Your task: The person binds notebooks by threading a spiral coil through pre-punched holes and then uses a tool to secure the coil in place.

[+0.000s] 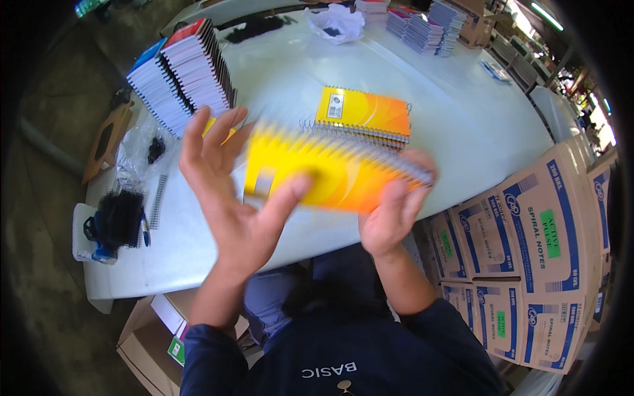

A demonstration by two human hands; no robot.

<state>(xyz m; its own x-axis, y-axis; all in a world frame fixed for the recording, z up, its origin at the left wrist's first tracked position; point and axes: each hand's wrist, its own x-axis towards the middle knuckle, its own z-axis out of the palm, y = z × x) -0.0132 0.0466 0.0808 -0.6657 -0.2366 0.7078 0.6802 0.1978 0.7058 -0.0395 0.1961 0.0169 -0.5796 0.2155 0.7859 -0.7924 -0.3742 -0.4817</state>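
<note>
A yellow-orange spiral notebook (343,178), smeared by motion, is held above the near part of the table. My right hand (389,214) grips its right end, thumb on the cover and fingers at the coil side. At the notebook's left end, my left hand (231,191) has its fingers spread; the thumb lies over the cover, though whether it presses on it I cannot tell. Just beyond, a stack of similar yellow-orange notebooks (363,111) rests on the table, coils showing. Something yellow (210,125) peeks out behind my left fingers, mostly hidden.
Tall stacks of spiral notebooks (198,63) stand at the left on the white table (462,125). Black coils (120,218) and plastic wrap (135,155) lie nearer. More notebook stacks (422,33) and a white plastic bag (335,25) sit at the back. Cardboard cartons (555,224) rise at the right.
</note>
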